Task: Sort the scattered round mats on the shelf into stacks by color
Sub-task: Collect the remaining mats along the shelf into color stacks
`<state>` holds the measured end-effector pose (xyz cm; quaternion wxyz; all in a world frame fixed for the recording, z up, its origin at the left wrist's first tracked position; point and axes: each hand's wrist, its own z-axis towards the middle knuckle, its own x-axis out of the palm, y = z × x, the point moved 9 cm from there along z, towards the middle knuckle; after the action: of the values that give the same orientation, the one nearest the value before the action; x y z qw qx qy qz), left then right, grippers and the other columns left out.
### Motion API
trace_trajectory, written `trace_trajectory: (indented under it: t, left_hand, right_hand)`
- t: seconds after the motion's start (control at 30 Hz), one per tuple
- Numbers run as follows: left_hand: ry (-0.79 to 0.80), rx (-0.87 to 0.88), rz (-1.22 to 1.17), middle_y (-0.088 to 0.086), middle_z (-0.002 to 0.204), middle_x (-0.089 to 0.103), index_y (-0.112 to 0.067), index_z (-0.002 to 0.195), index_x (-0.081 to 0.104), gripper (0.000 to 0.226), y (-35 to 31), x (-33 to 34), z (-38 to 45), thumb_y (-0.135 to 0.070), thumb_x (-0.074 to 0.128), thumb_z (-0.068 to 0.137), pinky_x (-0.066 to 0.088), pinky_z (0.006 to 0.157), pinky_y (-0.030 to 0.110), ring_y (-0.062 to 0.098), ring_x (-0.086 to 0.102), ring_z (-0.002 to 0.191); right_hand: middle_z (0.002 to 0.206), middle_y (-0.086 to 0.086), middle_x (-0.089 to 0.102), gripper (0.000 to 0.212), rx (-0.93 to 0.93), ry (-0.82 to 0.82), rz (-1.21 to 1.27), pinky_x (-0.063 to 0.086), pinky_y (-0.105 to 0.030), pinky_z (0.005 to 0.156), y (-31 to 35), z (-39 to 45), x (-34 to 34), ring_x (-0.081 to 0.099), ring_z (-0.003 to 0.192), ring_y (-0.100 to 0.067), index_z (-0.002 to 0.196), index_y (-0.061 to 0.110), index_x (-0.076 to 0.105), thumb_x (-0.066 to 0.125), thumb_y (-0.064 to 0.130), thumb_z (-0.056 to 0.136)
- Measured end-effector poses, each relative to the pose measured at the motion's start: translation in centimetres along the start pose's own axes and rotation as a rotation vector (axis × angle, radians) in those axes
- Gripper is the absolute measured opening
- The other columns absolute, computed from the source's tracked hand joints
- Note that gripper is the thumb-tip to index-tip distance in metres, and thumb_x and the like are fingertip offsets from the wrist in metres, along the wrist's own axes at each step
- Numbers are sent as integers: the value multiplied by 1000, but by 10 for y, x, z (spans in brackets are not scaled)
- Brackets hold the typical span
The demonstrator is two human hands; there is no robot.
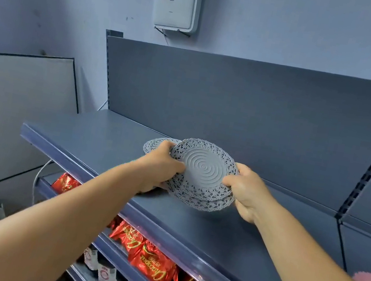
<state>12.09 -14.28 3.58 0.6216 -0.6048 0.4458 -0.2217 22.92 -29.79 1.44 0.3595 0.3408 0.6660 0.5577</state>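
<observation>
Dim bluish light, soft shadows, wide-angle edge distortion.

Grey round mats [202,173] with lacy openwork rims and ringed centres, bunched in a loose, tilted stack just above the blue-grey shelf [110,137]; one more grey mat [153,146] flat on it behind

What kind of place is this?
Probably a small shop: grey metal display shelving with slotted uprights, and red snack packets and jars stocked on the lower shelves.
</observation>
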Motion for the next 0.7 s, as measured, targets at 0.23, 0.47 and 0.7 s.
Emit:
trace_trajectory:
  t: [0.23,0.47,0.7]
  left_hand:
    - [-107,2,83,10,106,62,-14,90,53,19,13,-62,59,-8,67,78,53,93,45,27,61,96]
    - [-165,18,242,10,110,54,-16,111,43,31,22,-88,124,-10,57,84,46,61,32,26,53,82]
    - [-219,63,507,13,119,54,-7,123,44,41,22,-91,174,-6,55,84,48,73,35,29,54,97]
  right_hand:
    - [137,-7,48,81,43,-61,-136,37,-49,109,7,49,48,48,125,-28,146,13,30,66,5,74]
    - [143,-15,44,71,8,-25,-349,38,-34,103,18,102,86,45,130,-28,147,7,29,59,-2,83]
    - [139,-16,48,59,20,-19,-506,39,-39,104,14,152,100,46,128,-31,138,2,39,62,2,83]
